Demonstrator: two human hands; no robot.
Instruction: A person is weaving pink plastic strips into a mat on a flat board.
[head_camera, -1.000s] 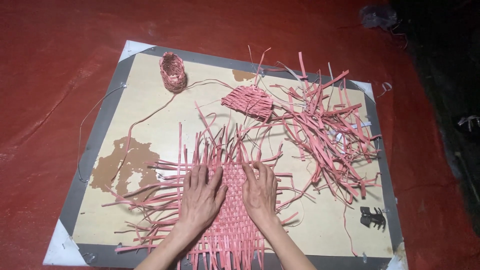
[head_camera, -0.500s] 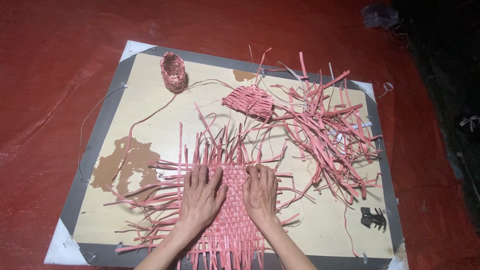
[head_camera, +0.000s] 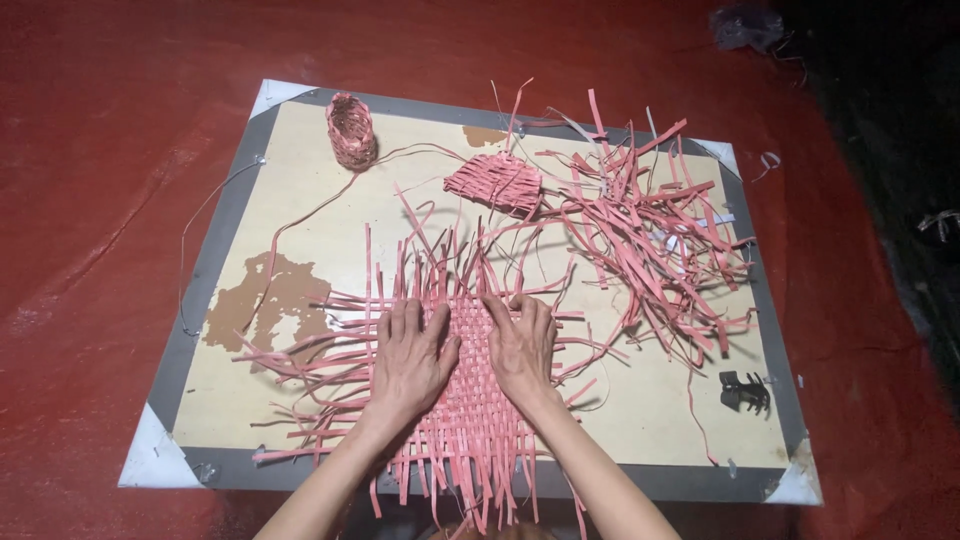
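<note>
Red floor surrounds a pale board with a grey border and white corners. Both hands lie palm-down on a pink woven mat at the board's near edge. Left hand is flat and open, fingers spread and pointing away from the person, pressing on the mat's left half. Right hand is open too, its fingers slightly curled, the tips resting near the mat's far edge, where the weave ends. Neither hand grips anything; the thumbs sit close together over the middle of the mat. Loose pink strip ends stick out from the mat on every side: upright ones beyond the fingertips, long ones fanning left and right, and others hanging over the board's near border. Left of the mat, a brown patch shows where the board's surface is worn. Farther off, near the middle of the board, lies a smaller woven piece, and just to its right a big tangled pile of strips. A small woven cup stands near the far left corner, with a thin cord trailing from it. A black clip lies near the right edge, well apart from the hands.
</note>
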